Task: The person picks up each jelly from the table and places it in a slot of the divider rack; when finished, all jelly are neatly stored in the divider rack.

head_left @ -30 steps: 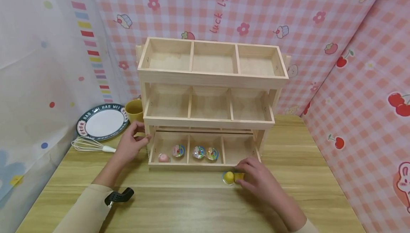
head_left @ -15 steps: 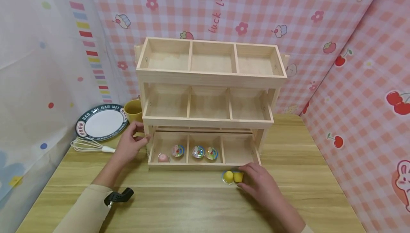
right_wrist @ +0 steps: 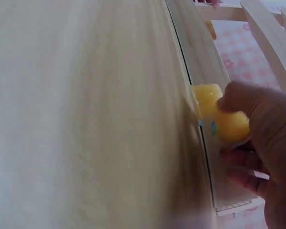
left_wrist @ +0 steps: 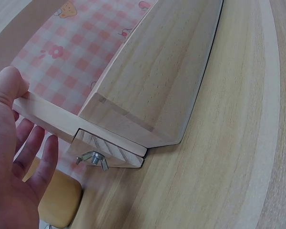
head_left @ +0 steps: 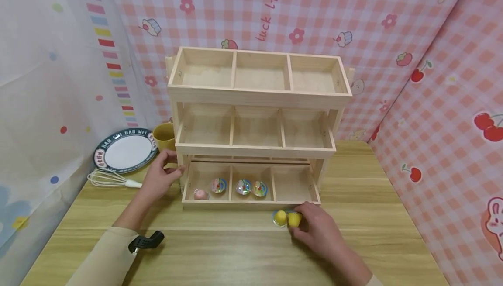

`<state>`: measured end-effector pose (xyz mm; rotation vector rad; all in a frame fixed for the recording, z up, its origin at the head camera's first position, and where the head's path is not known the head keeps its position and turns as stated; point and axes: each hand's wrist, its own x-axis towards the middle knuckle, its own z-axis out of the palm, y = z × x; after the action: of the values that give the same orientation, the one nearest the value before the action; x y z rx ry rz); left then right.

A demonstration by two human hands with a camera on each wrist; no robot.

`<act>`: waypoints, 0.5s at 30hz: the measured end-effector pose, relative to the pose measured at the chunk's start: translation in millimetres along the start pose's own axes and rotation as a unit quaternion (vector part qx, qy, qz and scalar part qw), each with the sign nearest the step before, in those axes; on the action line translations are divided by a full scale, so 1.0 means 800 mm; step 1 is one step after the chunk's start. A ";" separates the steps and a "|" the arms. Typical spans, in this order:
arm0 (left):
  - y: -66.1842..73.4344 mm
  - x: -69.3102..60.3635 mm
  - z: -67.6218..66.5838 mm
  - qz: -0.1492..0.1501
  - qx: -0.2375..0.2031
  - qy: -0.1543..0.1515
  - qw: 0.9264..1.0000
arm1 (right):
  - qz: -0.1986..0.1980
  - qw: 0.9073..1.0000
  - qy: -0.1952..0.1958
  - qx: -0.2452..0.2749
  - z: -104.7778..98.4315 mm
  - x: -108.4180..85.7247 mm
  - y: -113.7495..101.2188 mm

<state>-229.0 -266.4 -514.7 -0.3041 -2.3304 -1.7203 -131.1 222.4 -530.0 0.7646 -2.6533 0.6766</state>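
A three-tier wooden rack (head_left: pixel 259 99) stands on the table, and my left hand (head_left: pixel 160 174) holds its left side post. In the left wrist view the thumb (left_wrist: pixel 10 83) lies over the post (left_wrist: pixel 47 114), with fingers on the other side. My right hand (head_left: pixel 320 231) pinches a small yellow jelly cup (head_left: pixel 294 219) between thumb and fingers in front of the bottom tray. Another yellow jelly cup (head_left: pixel 280 218) stands lid-down on the table close beside it. In the bottom tray sit a pink jelly cup (head_left: pixel 201 194) and several lid-up cups (head_left: pixel 243 187). The right wrist view is partly blurred.
Left of the rack are a dark-rimmed plate (head_left: pixel 129 149), a yellow mug (head_left: pixel 164 136) and a whisk (head_left: pixel 114 178) with a white handle. Pink checked cloth (head_left: pixel 243 6) hangs behind. The wooden table (head_left: pixel 220 251) extends in front and to the right.
My right hand has shifted slightly toward me and right, and the yellow jelly cup in its fingers has moved slightly from the other cup. My left hand stays on the post.
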 end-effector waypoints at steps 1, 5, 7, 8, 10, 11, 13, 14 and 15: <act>0.000 0.000 0.000 0.000 0.000 0.000 1.000 | -0.002 1.000 0.005 0.012 -0.002 0.001 0.001; 0.000 0.000 0.000 -0.001 -0.002 -0.001 1.000 | -0.023 0.997 0.021 0.074 -0.010 0.007 0.008; 0.000 0.000 0.000 -0.003 -0.002 -0.002 1.000 | -0.038 0.994 0.024 0.103 -0.013 0.013 0.013; 0.000 0.000 0.000 -0.003 -0.001 -0.002 1.000 | -0.044 0.992 0.024 0.116 -0.014 0.016 0.015; -0.001 0.000 0.001 -0.004 0.001 -0.002 1.000 | -0.053 0.989 0.024 0.139 -0.016 0.022 0.019; -0.001 0.000 0.001 -0.004 0.001 -0.002 1.000 | -0.059 0.987 0.025 0.148 -0.016 0.026 0.021; -0.001 0.000 0.000 -0.004 0.001 -0.003 1.000 | -0.067 0.985 0.026 0.160 -0.017 0.033 0.025; -0.001 0.000 0.000 -0.004 0.001 -0.003 1.000 | -0.071 0.984 0.026 0.164 -0.018 0.037 0.026; -0.001 0.001 0.000 -0.003 0.000 -0.003 1.000 | -0.073 0.983 0.027 0.169 -0.019 0.041 0.027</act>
<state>-229.6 -266.3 -515.3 -0.3015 -2.3373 -1.7252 -167.7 232.5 -512.0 1.0019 -2.4326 1.1054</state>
